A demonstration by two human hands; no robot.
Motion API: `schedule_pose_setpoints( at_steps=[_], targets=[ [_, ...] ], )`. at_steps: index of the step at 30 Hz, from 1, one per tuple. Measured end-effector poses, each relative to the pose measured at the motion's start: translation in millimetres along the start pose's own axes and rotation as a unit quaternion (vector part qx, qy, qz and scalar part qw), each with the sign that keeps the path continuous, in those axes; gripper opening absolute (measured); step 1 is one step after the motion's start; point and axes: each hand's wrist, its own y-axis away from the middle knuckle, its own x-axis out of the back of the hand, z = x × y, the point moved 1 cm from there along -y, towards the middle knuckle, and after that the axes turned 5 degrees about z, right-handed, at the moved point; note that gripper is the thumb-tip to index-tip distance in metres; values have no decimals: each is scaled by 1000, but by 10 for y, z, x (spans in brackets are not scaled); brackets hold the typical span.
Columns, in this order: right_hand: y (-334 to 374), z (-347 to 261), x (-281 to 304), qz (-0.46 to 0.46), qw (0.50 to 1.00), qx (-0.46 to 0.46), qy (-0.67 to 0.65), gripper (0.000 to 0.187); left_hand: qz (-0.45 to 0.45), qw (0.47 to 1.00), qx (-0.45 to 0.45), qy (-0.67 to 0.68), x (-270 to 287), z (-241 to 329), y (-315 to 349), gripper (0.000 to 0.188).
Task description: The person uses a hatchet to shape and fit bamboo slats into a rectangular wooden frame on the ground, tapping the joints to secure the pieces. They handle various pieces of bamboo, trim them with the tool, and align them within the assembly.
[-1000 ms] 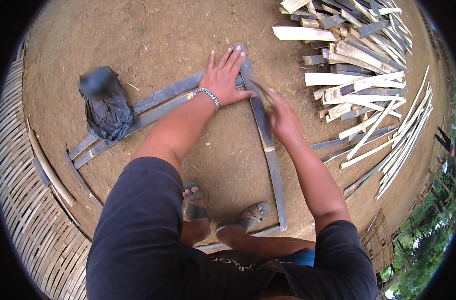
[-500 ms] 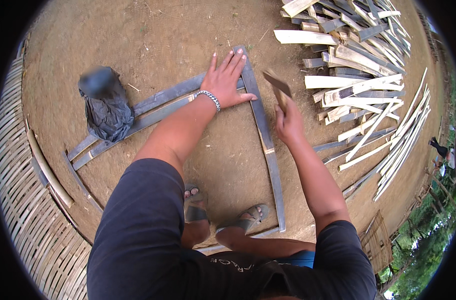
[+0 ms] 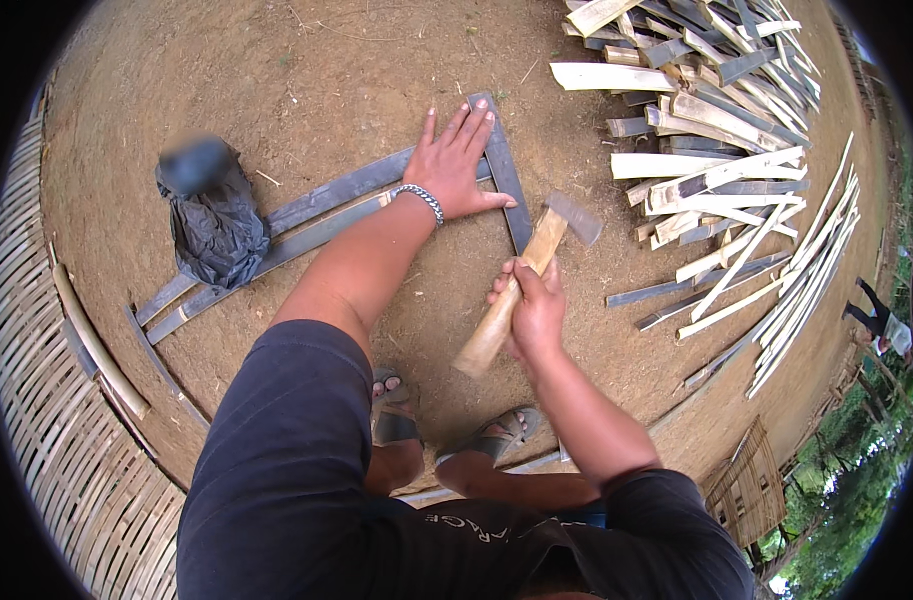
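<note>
My left hand (image 3: 455,165) presses flat, fingers spread, on the corner where dark bamboo slats meet; a chain bracelet circles its wrist. Under its fingertips and thumb runs a dark cross slat (image 3: 505,182). Two long slats, an upper one (image 3: 327,196) and a lower one (image 3: 322,229), stretch from this corner toward the left. My right hand (image 3: 537,310) is closed around the wooden handle of a hatchet (image 3: 545,243). The metal head points up and right, beside the cross slat, and the handle's butt hangs toward my feet. Hatchet and right forearm hide the lower part of that slat.
A black plastic bag (image 3: 217,238) rests over the slats' left ends. Split bamboo pieces (image 3: 697,185) lie heaped at the upper right, with thin pale strips (image 3: 802,265) beside them. Woven bamboo (image 3: 37,340) borders the left side. Another person (image 3: 885,322) is far off at right.
My right hand has come down and left, nearer my body, turning the hatchet so its handle shows fully. My left hand stays on the corner.
</note>
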Motion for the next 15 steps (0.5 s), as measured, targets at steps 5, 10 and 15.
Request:
schedule_pose_setpoints(
  at_steps=[5, 10, 15],
  targets=[
    [95, 119, -466, 63, 967, -28, -244, 15, 11, 1000, -6, 5, -44, -19, -3, 127],
    [-113, -62, -848, 57, 958, -58, -276, 11, 6, 1000, -13, -26, -98, -34, -28, 123],
    [-145, -162, -818, 40, 958, -49, -281, 11, 0, 1000, -7, 3, -70, -31, -6, 116]
  ],
)
